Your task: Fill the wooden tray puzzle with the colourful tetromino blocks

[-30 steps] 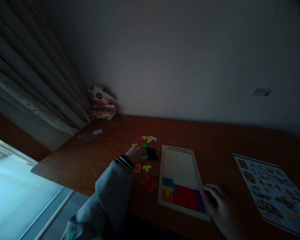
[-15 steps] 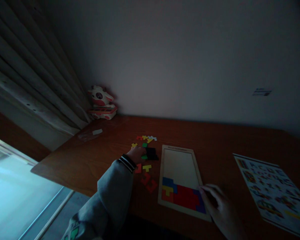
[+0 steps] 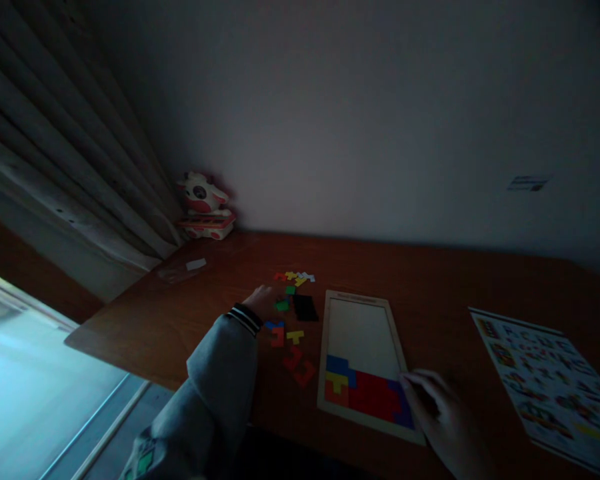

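Left hand (image 3: 263,300) curled over loose puzzle pieces (image 3: 293,333); right hand (image 3: 443,417) spread on puzzle tray (image 3: 360,303).

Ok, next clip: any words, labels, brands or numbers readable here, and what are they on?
None can be read.
Printed sheet on the desk, right: rows of coloured figures, any print too small and blurred.
Sticker on the wall: dark lines, illegible.
Cow-shaped toy by the curtain: no legible marking.
Puzzle tray and loose pieces: plain colours, no text.
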Available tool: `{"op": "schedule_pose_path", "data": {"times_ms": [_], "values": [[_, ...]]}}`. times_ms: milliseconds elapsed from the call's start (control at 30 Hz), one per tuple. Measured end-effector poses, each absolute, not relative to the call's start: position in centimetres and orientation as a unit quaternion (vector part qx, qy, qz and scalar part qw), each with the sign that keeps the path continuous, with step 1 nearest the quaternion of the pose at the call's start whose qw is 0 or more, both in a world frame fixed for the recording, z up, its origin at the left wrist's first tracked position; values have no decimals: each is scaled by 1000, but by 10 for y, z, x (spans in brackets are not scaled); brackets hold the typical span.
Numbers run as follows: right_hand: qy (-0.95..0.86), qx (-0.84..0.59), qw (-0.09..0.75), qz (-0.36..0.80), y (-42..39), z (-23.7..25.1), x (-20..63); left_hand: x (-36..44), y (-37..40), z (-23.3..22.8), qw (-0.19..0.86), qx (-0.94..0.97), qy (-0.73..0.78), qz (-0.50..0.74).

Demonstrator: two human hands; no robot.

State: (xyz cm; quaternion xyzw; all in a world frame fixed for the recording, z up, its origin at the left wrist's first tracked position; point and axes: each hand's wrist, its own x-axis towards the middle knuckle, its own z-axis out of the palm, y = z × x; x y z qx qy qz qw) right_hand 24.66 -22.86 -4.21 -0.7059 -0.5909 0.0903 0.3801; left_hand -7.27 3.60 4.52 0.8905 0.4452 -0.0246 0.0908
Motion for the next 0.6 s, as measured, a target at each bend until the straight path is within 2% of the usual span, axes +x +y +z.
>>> {"op": "schedule_pose_path", "data": {"times_ms": [600], "values": [[-590, -706, 378, 96, -228, -44, 249, -71, 57, 36, 73, 863, 496, -58]]}}
